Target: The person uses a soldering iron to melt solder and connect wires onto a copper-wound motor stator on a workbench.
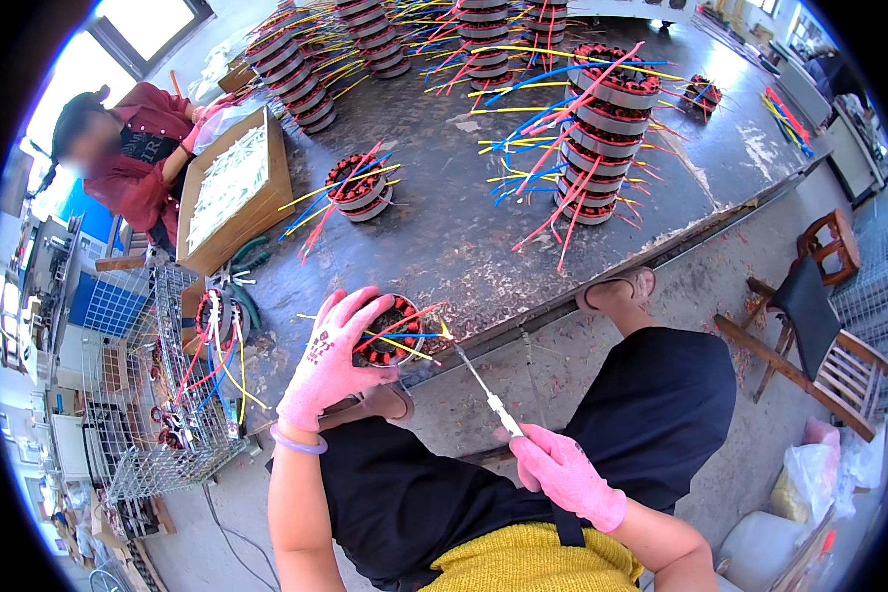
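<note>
My left hand (337, 340), in a pink glove, is closed round the side of a small motor stator (401, 318) at the table's near edge. Red, yellow and blue wires (405, 340) fan out of the stator's core toward the right. In my right hand (567, 472), also gloved in pink, is a slender rod-like piece (498, 407), white and thicker near my fingers, grey and thin farther out. Its thin end meets or nearly meets the yellow wire tip; whether they touch I cannot tell.
On the dark table (444, 227) stand a single stator (360, 187) and a tall stator stack (602, 138), with more stacks behind. A cardboard box (235, 187) of white pieces, pliers (247, 259) and a wire basket (153, 395) are left. A co-worker (133, 148) sits beyond; a wooden chair (819, 340) stands right.
</note>
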`<state>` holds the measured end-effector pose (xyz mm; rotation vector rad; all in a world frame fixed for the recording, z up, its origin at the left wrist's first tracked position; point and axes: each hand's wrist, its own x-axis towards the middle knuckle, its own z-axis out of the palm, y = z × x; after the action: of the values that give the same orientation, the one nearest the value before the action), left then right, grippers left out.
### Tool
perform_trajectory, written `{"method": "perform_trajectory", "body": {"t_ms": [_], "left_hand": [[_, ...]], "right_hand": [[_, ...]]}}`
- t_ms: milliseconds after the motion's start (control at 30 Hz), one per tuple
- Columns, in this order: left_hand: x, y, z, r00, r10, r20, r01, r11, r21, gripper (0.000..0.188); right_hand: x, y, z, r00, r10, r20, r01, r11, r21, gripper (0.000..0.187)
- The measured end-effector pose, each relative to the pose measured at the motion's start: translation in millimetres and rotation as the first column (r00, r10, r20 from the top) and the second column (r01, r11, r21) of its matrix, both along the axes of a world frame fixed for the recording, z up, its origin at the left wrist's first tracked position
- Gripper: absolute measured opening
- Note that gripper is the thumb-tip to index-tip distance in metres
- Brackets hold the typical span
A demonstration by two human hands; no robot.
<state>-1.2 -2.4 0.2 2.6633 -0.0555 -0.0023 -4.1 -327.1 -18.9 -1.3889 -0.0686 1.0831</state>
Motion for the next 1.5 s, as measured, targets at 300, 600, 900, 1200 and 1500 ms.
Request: {"method": "perform_trajectory", "body": {"t_ms": [300, 600, 900, 1200, 1500], "left_hand": [[1.2, 0.8, -0.1, 1.000, -0.015, -0.005, 0.015, 1.000, 0.002, 0.093], [0.2, 1.4, -1.1, 1.000, 0.000, -0.013, 0.000, 1.000, 0.005, 0.093], [0.0, 0.9, -1.9, 1.000, 0.018, -0.021, -0.018, 1.000, -0.003, 0.093], [-1.2, 0.9, -2.9, 1.000, 0.017, -0.006, -0.017, 1.000, 0.008, 0.092], [0.4, -0.2, -1.1, 0.999, -0.013, 0.030, 0.012, 1.000, 0.008, 0.090]], "right_hand": [[0.2, 0.2, 3.9, 1.000, -0.002, -0.015, 0.002, 1.000, -0.027, 0.036], [0.0, -1.3, -0.3, 1.000, 0.005, 0.008, -0.005, 1.000, -0.002, 0.031], [-0.5, -2.4, -5.5, 1.000, 0.026, 0.015, -0.026, 1.000, -0.001, 0.036], [1.7, -3.4, 2.5, 0.998, 0.041, 0.052, -0.040, 0.999, -0.013, 0.037], [0.1, -3.4, -5.2, 0.999, 0.021, 0.027, -0.021, 1.000, -0.002, 0.036]]}}
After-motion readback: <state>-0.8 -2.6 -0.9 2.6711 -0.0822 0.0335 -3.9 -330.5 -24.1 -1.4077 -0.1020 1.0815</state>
